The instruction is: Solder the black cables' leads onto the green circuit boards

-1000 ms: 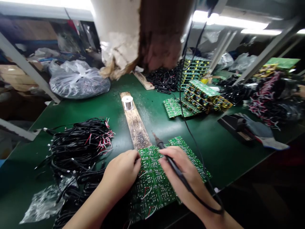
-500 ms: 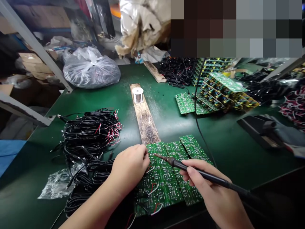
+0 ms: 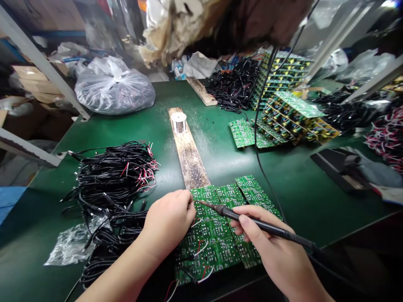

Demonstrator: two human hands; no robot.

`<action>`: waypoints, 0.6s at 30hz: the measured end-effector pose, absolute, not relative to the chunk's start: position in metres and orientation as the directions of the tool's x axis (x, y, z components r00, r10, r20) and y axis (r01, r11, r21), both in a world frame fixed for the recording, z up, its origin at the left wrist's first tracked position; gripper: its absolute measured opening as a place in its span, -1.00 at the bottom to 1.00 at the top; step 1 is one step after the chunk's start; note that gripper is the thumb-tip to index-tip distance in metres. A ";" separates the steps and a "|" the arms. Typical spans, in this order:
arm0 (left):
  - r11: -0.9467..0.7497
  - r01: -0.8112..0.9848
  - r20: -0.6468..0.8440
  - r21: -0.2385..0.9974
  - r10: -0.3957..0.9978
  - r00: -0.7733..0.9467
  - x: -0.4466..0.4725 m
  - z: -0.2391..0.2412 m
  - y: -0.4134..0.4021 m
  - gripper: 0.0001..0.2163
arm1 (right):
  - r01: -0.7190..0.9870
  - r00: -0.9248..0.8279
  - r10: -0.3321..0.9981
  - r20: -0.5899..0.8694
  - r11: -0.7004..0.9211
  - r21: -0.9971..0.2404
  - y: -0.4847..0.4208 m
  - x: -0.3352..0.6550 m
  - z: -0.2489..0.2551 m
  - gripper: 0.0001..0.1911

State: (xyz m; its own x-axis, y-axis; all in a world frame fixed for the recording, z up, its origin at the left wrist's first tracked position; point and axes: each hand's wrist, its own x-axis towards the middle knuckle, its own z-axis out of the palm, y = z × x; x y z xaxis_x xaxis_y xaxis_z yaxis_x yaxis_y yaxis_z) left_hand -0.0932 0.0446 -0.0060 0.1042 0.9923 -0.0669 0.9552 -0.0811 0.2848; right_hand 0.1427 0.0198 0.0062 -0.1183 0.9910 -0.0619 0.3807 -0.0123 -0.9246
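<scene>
My right hand [image 3: 270,247] grips a black soldering iron [image 3: 261,224] like a pen, with its thin tip [image 3: 201,203] pointing left. That tip is just above the top edge of a green circuit board panel [image 3: 210,247], close to the fingertips of my left hand [image 3: 166,222]. The left fingers are curled at the panel's edge, and whatever lies under them is hidden. Short red and white wires stick up from the panel. Its lower edge hangs near the table's front edge.
A burnt wooden strip [image 3: 189,157] holds a solder spool [image 3: 179,123]. A tangle of black cables [image 3: 116,176] lies left, beside a crumpled plastic bag [image 3: 71,247]. Stacked circuit boards [image 3: 292,115] and more cables stand at the back right. A dark cable rises from the table.
The iron has swung from pointing up-left over the panel to pointing left at its top edge, and my right hand has moved right. The view has tilted and shifted.
</scene>
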 end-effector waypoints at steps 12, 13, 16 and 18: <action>-0.098 0.955 -0.047 0.279 0.992 0.115 -0.093 -0.008 0.044 -0.84 | 0.380 -0.133 0.990 -0.044 0.010 -0.925 0.020 0.144 0.011 -0.78; -0.097 0.955 -0.051 0.281 0.992 0.116 -0.093 -0.008 0.044 -0.84 | 0.373 -0.134 0.989 -0.055 -0.001 -0.928 0.021 0.143 0.011 -0.78; -0.090 0.954 -0.063 0.287 0.992 0.113 -0.093 -0.008 0.044 -0.85 | 0.351 -0.135 0.987 -0.085 -0.032 -0.936 0.023 0.141 0.012 -0.76; -0.084 0.955 -0.060 0.285 0.993 0.105 -0.093 -0.008 0.043 -0.84 | 0.337 -0.125 0.986 -0.107 -0.059 -0.940 0.024 0.140 0.012 -0.75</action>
